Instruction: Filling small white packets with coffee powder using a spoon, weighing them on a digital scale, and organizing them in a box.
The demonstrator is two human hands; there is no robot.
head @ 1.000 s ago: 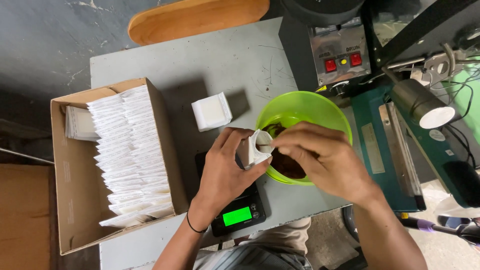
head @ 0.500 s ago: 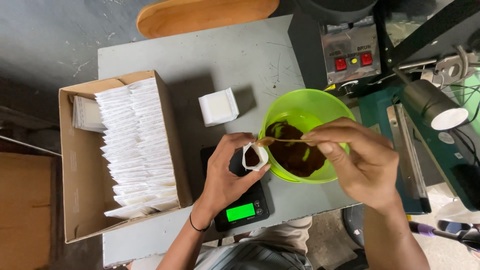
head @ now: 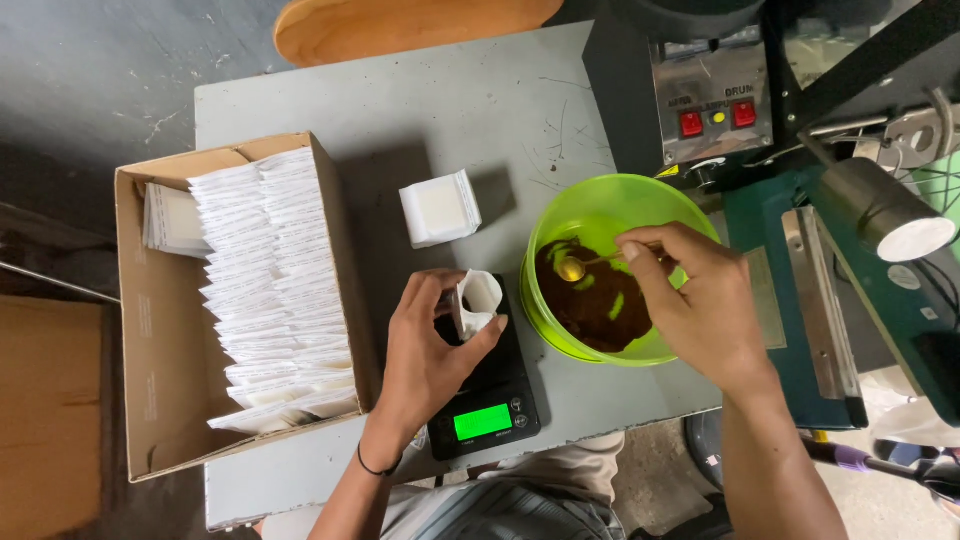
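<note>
My left hand (head: 432,350) holds a small white paper sachet (head: 478,300) open and upright over a black digital scale (head: 490,400) with a lit green display. My right hand (head: 700,305) grips a small metal spoon (head: 585,265) whose bowl sits inside a bright green plastic bowl (head: 600,205). Dark brown powder (head: 600,305) lies in the bottom of that bowl, just right of the scale. The spoon's bowl hovers over the powder near the bowl's left wall.
A cardboard box (head: 165,340) packed with several white sachets (head: 275,280) stands at the left of the grey table (head: 400,110). A small stack of white sachets (head: 440,208) lies mid-table. A sealing machine (head: 715,100) with red buttons and a lamp (head: 885,210) stand on the right.
My right hand has drawn the spoon away from the sachet's mouth and back into the green bowl. My left hand keeps the sachet over the scale.
</note>
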